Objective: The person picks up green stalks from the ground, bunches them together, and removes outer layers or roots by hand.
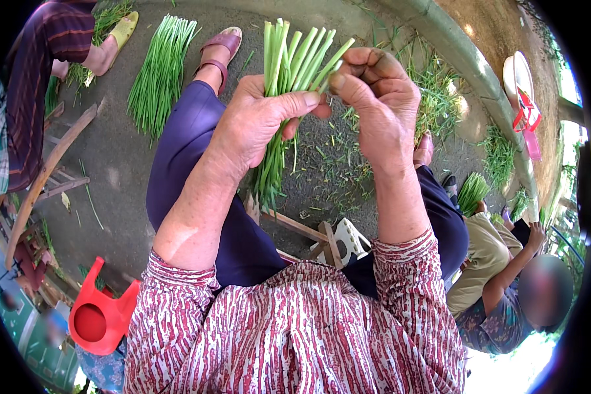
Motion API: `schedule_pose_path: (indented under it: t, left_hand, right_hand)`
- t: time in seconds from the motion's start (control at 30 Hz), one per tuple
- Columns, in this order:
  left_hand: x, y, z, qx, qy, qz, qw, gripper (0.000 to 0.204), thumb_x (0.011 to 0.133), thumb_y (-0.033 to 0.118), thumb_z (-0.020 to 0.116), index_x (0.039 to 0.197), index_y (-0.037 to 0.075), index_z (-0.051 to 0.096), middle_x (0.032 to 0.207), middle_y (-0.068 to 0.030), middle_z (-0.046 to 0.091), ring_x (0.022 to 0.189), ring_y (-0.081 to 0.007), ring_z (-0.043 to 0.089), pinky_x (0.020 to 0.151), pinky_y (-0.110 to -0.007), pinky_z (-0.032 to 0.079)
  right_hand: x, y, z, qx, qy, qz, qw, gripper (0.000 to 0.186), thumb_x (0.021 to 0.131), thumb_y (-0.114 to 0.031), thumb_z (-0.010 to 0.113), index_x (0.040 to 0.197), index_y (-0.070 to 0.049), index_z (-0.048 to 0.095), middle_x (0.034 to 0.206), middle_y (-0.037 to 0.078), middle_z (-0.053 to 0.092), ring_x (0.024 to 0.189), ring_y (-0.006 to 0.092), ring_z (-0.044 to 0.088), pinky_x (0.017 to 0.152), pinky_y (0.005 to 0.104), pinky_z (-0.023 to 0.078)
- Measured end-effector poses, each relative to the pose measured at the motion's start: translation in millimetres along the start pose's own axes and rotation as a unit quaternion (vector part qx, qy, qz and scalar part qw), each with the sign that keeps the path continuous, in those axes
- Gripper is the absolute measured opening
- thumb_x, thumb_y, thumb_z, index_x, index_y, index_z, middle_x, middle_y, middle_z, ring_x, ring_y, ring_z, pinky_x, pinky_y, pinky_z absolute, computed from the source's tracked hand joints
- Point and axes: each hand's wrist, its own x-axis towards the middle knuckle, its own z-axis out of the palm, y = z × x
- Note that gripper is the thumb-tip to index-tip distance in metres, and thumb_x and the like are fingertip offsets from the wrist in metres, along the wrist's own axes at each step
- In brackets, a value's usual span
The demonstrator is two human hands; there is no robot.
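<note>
Bundle of green stalks (300,69) is off the ground, right of the landmark, the neat pile of cut stalks (157,75). Left hand (259,115), also right of the neat pile, grasps the bundle around its middle, thumb across the front; pale cut ends poke up, leafy ends hang down. Right hand (382,98), farther right of the pile, has bent fingers, thumb at the edge of the cut ends; cannot tell if it pinches a stalk or just touches.

Mauve sandal (222,49) on a foot, just right of the pile. Yellow-green slipper (123,29) on another person's foot, just left of it. Loose green heap (437,105) on ground, well right of the pile. Kerb (463,56) farther right again. Red plastic chair (105,312), well apart from the pile, below it in view.
</note>
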Motion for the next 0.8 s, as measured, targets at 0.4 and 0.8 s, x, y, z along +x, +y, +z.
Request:
schedule_pose_path:
  t: [0.4, 0.8]
  left_hand:
    - [-2, -1, 4, 0.037, -0.026, -0.005, 0.999, 0.019, 0.081, 0.016, 0.068, 0.091, 0.000, 0.067, 0.079, -0.0071, 0.068, 0.053, -0.0051, 0.050, 0.047, -0.019, 0.039]
    - [-2, 11, -26, 0.030, -0.010, 0.111, 0.993, 0.022, 0.087, 0.018, 0.063, 0.102, 0.002, 0.062, 0.092, -0.0137, 0.068, 0.085, -0.0236, 0.065, 0.082, -0.037, 0.050]
  right_hand:
    - [8, -9, -5, -0.033, -0.033, -0.023, 0.999, 0.015, 0.081, -0.003, 0.062, 0.092, 0.007, 0.065, 0.082, 0.004, 0.065, 0.073, 0.0068, 0.056, 0.067, 0.0207, 0.047]
    - [30, 5, 17, -0.051, -0.123, -0.009, 0.991, 0.064, 0.086, -0.026, 0.066, 0.136, 0.002, 0.037, 0.129, 0.014, 0.048, 0.099, 0.0163, 0.053, 0.086, 0.0219, 0.043]
